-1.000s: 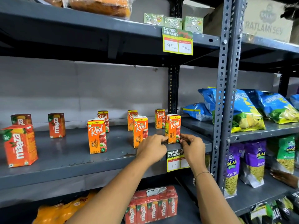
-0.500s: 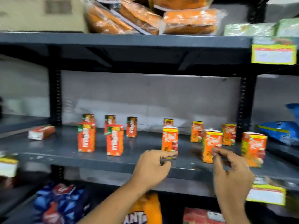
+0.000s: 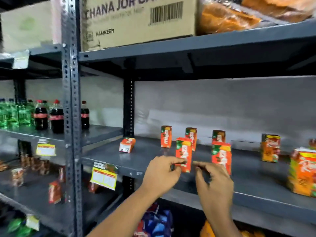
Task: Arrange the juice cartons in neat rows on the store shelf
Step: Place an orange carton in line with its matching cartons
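Note:
Small orange-red juice cartons stand scattered on the grey shelf (image 3: 150,161). A front carton (image 3: 183,153) stands just between my hands; a second front carton (image 3: 221,155) is to its right. Three more stand behind, one of them at the left (image 3: 166,136). One carton (image 3: 127,144) lies on its side at the shelf's left end. Orange cartons of another brand (image 3: 270,147) (image 3: 302,173) stand at the right. My left hand (image 3: 160,175) has its fingertips at the front carton's lower left edge. My right hand (image 3: 213,182) is curled just right of it, holding nothing.
A perforated steel post (image 3: 71,117) divides the racks. Cola bottles (image 3: 41,117) and green bottles (image 3: 8,115) fill the left rack. A cardboard box (image 3: 136,19) and bread packs (image 3: 225,16) sit on the shelf above. A yellow price tag (image 3: 104,175) hangs from the shelf edge.
The view has swung left along the shelf. Both hands left the right-hand orange cartons and moved left to the front red-orange carton.

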Demonstrator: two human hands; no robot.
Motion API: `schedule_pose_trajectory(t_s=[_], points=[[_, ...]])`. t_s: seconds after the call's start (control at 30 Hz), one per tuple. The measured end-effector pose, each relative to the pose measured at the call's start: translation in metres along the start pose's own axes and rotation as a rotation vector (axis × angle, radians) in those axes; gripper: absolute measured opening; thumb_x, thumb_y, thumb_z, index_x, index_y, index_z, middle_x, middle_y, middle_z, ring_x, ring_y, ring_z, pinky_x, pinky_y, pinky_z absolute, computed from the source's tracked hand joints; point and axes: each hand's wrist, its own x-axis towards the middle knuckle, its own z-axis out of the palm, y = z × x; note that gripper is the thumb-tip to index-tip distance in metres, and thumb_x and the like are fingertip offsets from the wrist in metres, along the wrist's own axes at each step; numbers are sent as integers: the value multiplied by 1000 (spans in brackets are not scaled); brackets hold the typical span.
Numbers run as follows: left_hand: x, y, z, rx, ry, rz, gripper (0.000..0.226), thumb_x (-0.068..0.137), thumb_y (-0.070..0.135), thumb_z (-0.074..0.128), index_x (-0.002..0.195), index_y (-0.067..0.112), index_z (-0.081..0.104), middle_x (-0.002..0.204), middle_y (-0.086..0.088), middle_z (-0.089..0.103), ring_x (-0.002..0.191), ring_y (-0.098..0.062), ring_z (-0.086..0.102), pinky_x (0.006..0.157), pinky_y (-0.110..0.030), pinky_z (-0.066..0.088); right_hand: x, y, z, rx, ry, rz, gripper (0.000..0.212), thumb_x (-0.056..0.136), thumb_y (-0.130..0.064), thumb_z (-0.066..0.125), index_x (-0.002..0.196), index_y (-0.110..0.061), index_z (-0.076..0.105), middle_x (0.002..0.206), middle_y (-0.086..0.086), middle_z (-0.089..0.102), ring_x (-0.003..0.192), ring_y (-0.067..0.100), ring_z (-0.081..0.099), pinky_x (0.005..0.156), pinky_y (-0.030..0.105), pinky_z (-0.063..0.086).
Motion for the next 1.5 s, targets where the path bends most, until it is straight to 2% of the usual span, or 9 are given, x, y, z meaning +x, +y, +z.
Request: schedule_pose_trajectory(t_s=[0.17, 0.43, 0.63, 0.77, 0.93, 1.07, 1.17, 1.4, 1.5], points=[[26, -73, -39, 16, 11, 16, 43, 74, 16, 51, 103, 42, 70, 65, 9, 70, 47, -1, 53, 50, -12, 39, -3, -39, 79, -28, -109, -3, 25, 76, -17, 58, 91, -18, 77, 87, -3, 75, 80, 14, 66, 72, 14, 41], [68, -145, -70, 54, 154, -24, 35, 79, 11, 54, 104, 28, 72, 102, 2, 73, 95, -19, 65, 80, -32, 52, 32, -65, 184, -18, -242, 271, 27, 85, -6, 61, 111, -11, 69, 102, 7, 74, 96, 21, 68, 77, 17, 45], [92, -189, -82, -45, 385, -280, 21, 85, 15, 56, 101, 24, 66, 110, -3, 62, 92, -26, 62, 75, -35, 49, 59, -58, 245, 49, -348, 646, 46, 75, -47, 73, 59, -6, 58, 59, 11, 60, 64, 27, 60, 68, 38, 52], [104, -217, -85, -107, 249, -481, 20, 89, 26, 54, 100, 13, 65, 105, -8, 65, 90, -28, 61, 71, -32, 46, 65, -66, 266, 75, -441, 733, 40, 74, -41, 78, 65, -5, 62, 57, 7, 62, 47, 20, 58, 50, 27, 51], [105, -224, -80, -53, 178, -515, 28, 87, 33, 50, 90, 14, 69, 86, -12, 70, 78, -31, 63, 65, -35, 52, 65, -68, 271, 144, -501, 764, 46, 71, -31, 82, 86, 10, 70, 76, 19, 70, 56, 23, 58, 62, 33, 50], [101, -221, -83, -136, 154, -485, 24, 88, 22, 49, 101, 18, 69, 92, -8, 71, 80, -29, 64, 69, -36, 54, 62, -68, 267, 299, -491, 777, 16, 71, -4, 81, 75, 1, 66, 73, 15, 67, 65, 23, 62, 67, 33, 56], [96, -220, -88, -218, 123, -438, 23, 88, 17, 53, 109, 18, 63, 105, -4, 69, 90, -23, 63, 74, -32, 49, 59, -73, 260, 363, -515, 788, 27, 70, 6, 78, 85, -7, 59, 73, 7, 65, 63, 13, 61, 54, 18, 52], [79, -214, -107, -186, -63, -382, 22, 90, 26, 45, 106, 14, 55, 114, -6, 62, 99, -25, 55, 76, -32, 40, 54, -78, 255, 328, -584, 756, 61, 64, 14, 76, 119, 0, 52, 103, 22, 71, 96, 32, 68, 83, 37, 57], [79, -211, -109, -105, -131, -402, 23, 89, 26, 39, 96, 12, 57, 116, -12, 59, 102, -29, 53, 84, -37, 43, 49, -82, 247, 256, -605, 669, 52, 68, 14, 73, 115, -4, 59, 100, 12, 69, 88, 21, 64, 61, 19, 52]])
